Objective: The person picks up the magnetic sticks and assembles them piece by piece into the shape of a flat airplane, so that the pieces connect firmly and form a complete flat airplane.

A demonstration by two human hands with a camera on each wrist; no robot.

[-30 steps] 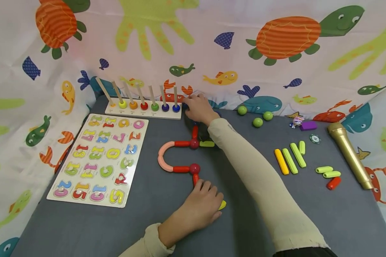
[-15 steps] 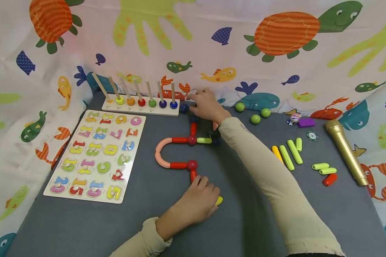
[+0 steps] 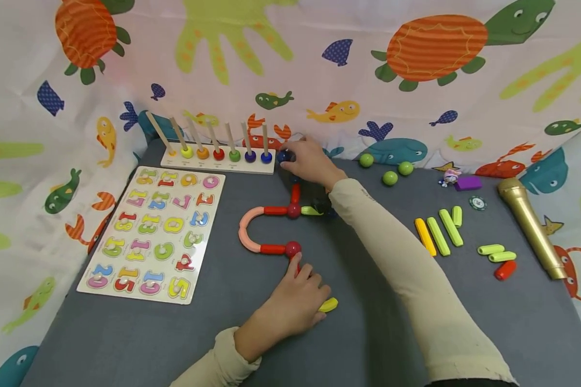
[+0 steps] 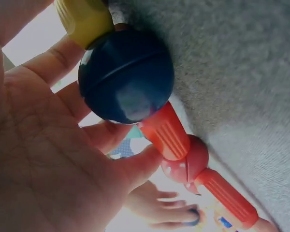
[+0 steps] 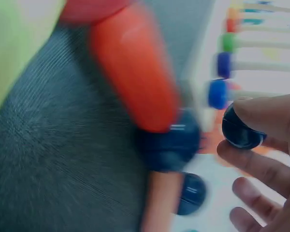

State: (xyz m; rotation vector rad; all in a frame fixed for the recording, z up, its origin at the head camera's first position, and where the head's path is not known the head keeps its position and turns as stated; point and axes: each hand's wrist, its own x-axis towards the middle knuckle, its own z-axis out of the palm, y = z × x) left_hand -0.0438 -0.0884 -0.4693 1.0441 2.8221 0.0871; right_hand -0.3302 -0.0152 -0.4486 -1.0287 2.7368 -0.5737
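Note:
My right hand [image 3: 313, 162] pinches a dark blue ball [image 5: 239, 129] between thumb and finger, beside the peg board's right end. Below it, a red rod [image 3: 296, 193] runs from a red ball [image 3: 294, 209] to another dark blue ball [image 5: 169, 145], which joins a salmon rod [image 5: 162, 198]. My left hand [image 3: 290, 303] rests over the near end, fingers loosely bent behind a third dark blue ball [image 4: 128, 77]. One finger touches a red rod [image 4: 166, 130]; a yellow rod [image 3: 328, 305] sticks out past the thumb. A curved salmon piece [image 3: 246, 231] links both branches.
A peg board [image 3: 222, 163] with coloured beads stands at the back, a number puzzle board [image 3: 160, 215] at left. Three green balls [image 3: 389, 178], loose green rods [image 3: 438, 236], a red rod [image 3: 505, 270], a purple block [image 3: 468, 183] and a gold microphone [image 3: 532, 231] lie right.
My right hand, beside the dark blue ball half a second ago, now pinches it. One left-hand finger has stretched forward along the red rod toward the red ball.

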